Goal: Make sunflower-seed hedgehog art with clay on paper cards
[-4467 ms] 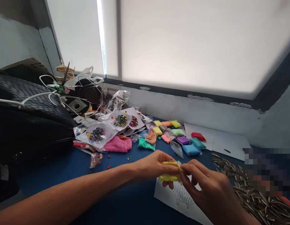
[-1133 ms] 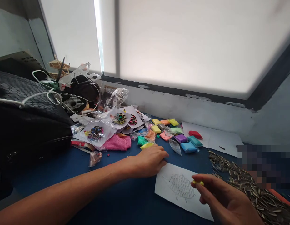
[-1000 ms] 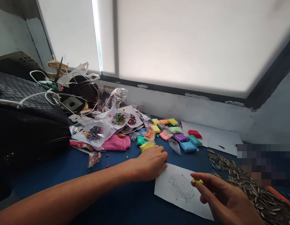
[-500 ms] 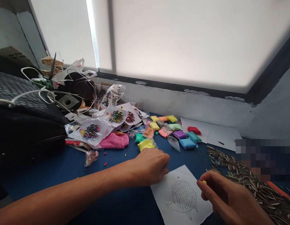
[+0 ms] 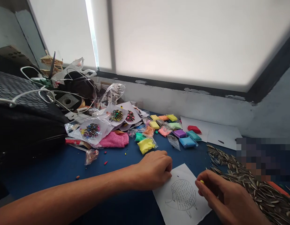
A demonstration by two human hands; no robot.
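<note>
A white sheet of paper [image 5: 167, 195] lies on the blue table with a pencil drawing [image 5: 184, 195] of a round, hedgehog-like animal filled with short strokes. My left hand [image 5: 155, 170] is closed over the sheet's upper left edge, fingers curled downward; whatever they hold, if anything, is hidden. Between the thumb and index finger of my right hand [image 5: 223, 190] is a small yellow lump of clay [image 5: 202, 182], held just above the sheet's right edge. A tiny dark speck sits on the paper above the drawing.
Striped sunflower seeds [image 5: 245, 178] spread along the right. Coloured clay packets, among them a yellow one [image 5: 146, 145] and a blue one [image 5: 187, 142], lie beyond my hands. Seed-decorated papers [image 5: 117, 116], a pink cloth [image 5: 114, 140] and a black bag [image 5: 27, 125] fill the left.
My left hand has shifted slightly right and nearer, uncovering more of the yellow packet. My right hand keeps its pinch on the yellow clay and has moved slightly left.
</note>
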